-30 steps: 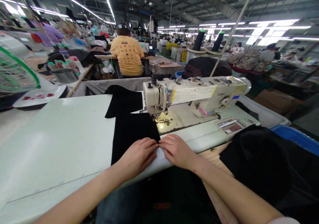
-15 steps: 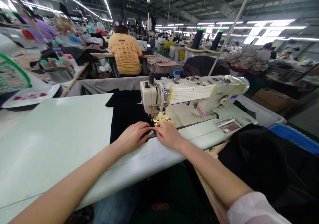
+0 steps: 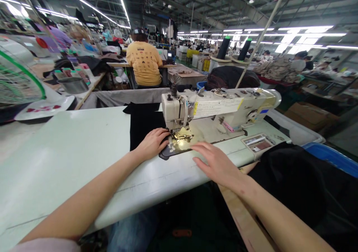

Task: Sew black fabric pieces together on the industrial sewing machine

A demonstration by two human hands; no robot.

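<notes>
A white sewing machine (image 3: 223, 103) stands on a pale green table, with a lit metal plate (image 3: 183, 142) under its needle end. Black cloth (image 3: 145, 123) lies flat to the left of the needle and reaches back behind the machine head. My left hand (image 3: 153, 142) rests on the near right part of this cloth, fingers stretched toward the presser foot and thumb apart; its fingertips are close beside the foot. At the front edge of the machine bed, my right hand (image 3: 214, 162) is open with thumb and fingers apart and nothing in it.
Black fabric (image 3: 302, 184) is heaped at my right, beside a blue bin (image 3: 332, 156). A small parts tray (image 3: 257, 143) is set into the table. A fan (image 3: 19, 72) stands at the left. A person in a yellow shirt (image 3: 144, 63) sits ahead, facing away.
My right hand has come away from the needle area, moving right and toward me, and its fingers have opened. My left hand stays on the cloth by the foot. The view has shifted slightly.
</notes>
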